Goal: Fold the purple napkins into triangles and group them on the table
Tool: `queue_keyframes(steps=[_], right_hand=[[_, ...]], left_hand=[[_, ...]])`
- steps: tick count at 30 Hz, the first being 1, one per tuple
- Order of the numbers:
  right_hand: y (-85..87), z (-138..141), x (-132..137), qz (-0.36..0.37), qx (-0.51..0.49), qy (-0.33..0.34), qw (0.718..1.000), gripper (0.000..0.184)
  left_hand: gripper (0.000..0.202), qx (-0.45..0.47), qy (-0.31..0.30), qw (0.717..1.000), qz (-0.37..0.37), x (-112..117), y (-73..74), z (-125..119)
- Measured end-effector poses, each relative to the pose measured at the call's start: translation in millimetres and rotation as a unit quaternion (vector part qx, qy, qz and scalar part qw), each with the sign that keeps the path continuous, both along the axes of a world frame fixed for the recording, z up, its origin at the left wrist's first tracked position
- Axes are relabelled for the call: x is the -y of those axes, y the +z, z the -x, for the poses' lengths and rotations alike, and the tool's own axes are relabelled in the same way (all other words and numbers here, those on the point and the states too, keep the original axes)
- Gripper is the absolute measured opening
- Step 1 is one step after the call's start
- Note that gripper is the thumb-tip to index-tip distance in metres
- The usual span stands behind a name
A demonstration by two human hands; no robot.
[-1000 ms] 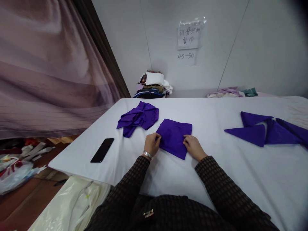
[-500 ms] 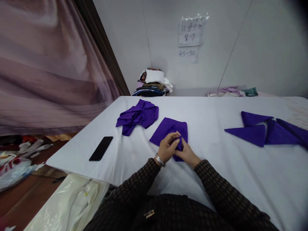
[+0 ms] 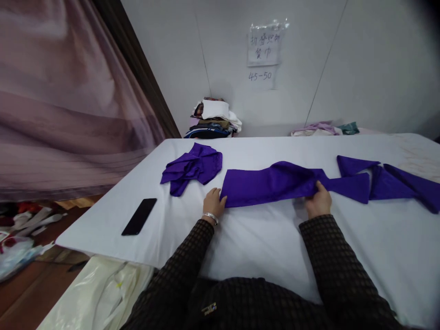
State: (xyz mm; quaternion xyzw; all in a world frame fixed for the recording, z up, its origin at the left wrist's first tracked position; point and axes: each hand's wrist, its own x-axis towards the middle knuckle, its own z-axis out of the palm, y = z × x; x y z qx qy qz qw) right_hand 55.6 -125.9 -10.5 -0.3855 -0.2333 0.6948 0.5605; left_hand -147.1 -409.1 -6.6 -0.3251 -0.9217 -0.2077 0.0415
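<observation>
A purple cloth napkin (image 3: 261, 185) stretches as a long folded band across the white table, bulging upward at its middle. My left hand (image 3: 214, 203) pinches its near left corner, close to the tabletop. At the other end my right hand (image 3: 318, 200) grips the near right corner, thumb on top and fingers underneath, with that end slightly raised. Beyond my right hand lie several purple napkins folded into pointed shapes (image 3: 392, 183); the band's right end overlaps the tip of one in view. A crumpled purple cloth (image 3: 194, 167) rests to the left of the band.
A black phone (image 3: 139, 217) lies on the left of the white-covered table (image 3: 261, 243). Stacked clothes (image 3: 213, 120) and more folded fabric (image 3: 318, 129) sit behind the far edge. A pink curtain (image 3: 68, 91) hangs at left, above bags on the floor.
The napkin, gathered small between both hands before, is now spread into a long band. My right hand has moved far right with one end, my left hand slightly left.
</observation>
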Motion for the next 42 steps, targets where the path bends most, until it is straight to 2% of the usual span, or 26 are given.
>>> queue_keyframes(steps=[2, 4, 9, 12, 16, 20, 23, 25, 29, 31, 33, 35, 37, 39, 42], right_hand=[[-5.3, -3, -5, 0.037, 0.042, -0.019, 0.998, 0.011], [-8.0, 0, -2, 0.026, 0.054, -0.011, 0.998, 0.017], [-5.7, 6, 6, -0.014, 0.051, 0.000, 0.999, 0.019], [-2.5, 5, 5, -0.012, 0.042, -0.003, 0.999, 0.018], [0.9, 2, 4, -0.016, 0.056, 0.023, 0.998, 0.022], [2.8, -4, 7, -0.054, 0.135, 0.129, 0.981, 0.038], [5.9, -14, 15, -0.081, 0.216, 0.198, 0.953, 0.044], [8.2, -27, 23, -0.101, 0.258, 0.219, 0.936, 0.046], [5.0, -73, 37, -0.149, 0.340, 0.235, 0.898, 0.051], [-3.1, -105, 40, -0.182, 0.401, 0.243, 0.865, 0.050], [-13.8, -136, 39, -0.222, 0.483, 0.241, 0.812, 0.047], [-23.0, -160, 37, -0.259, 0.565, 0.215, 0.753, 0.044], [-26.0, -173, 36, -0.287, 0.615, 0.189, 0.710, 0.042], [-20.9, -171, 37, -0.316, 0.628, 0.177, 0.689, 0.041], [-2.7, -147, 35, -0.368, 0.611, 0.181, 0.677, 0.036]], left_hand=[[0.040, -0.009, 0.007, 0.999, 0.049, 2, -2.5, 2], [0.042, -0.011, 0.011, 0.997, 0.071, 1, -2.2, 0], [0.037, 0.077, 0.022, 0.994, 0.072, -6, 1.5, -6], [0.033, 0.088, 0.019, 0.995, 0.053, -1, 5.6, -3], [0.029, 0.030, 0.054, 0.998, 0.014, 25, 19.1, 16], [0.029, 0.044, 0.078, 0.995, 0.043, 66, 27.9, 28], [0.031, 0.103, 0.082, 0.989, 0.065, 93, 23.3, 21], [0.034, 0.144, 0.078, 0.984, 0.070, 106, 17.4, 13], [0.042, 0.220, 0.027, 0.973, 0.069, 122, 13.4, 1], [0.043, 0.259, -0.008, 0.963, 0.073, 126, 17.5, -1], [0.040, 0.275, -0.022, 0.958, 0.079, 127, 22.7, 0], [0.040, 0.258, -0.013, 0.963, 0.078, 124, 25.6, 4], [0.042, 0.225, 0.002, 0.972, 0.070, 117, 24.0, 11], [0.044, 0.174, 0.013, 0.982, 0.065, 107, 18.6, 20], [0.048, 0.080, 0.020, 0.994, 0.076, 85, 8.8, 35]])
